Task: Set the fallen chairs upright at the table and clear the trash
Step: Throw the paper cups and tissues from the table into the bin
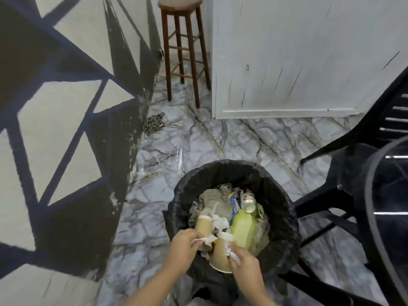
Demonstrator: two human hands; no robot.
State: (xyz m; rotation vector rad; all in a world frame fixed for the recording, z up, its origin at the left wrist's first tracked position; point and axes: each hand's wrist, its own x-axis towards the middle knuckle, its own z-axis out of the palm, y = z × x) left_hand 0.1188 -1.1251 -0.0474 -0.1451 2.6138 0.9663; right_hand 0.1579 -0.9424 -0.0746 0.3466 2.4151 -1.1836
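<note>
A round trash bin (284,208) lined with a black bag stands on the marble floor below me, holding crumpled paper, a can (247,199) and a green bottle (242,230). Both hands are over its near rim. My left hand (182,250) pinches a white tissue (204,240) beside a brown paper cup (204,224) that lies in the bin. My right hand (245,263) grips a second brown paper cup (219,256) together with a crumpled tissue. A black plastic chair (344,171) stands upright right of the bin, next to a dark round table (373,206).
A wall painted with dark geometric lines runs along the left. A wooden stool (183,47) stands at the back beside a white cabinet (298,62). A coil of chain (153,124) lies on the floor by the wall.
</note>
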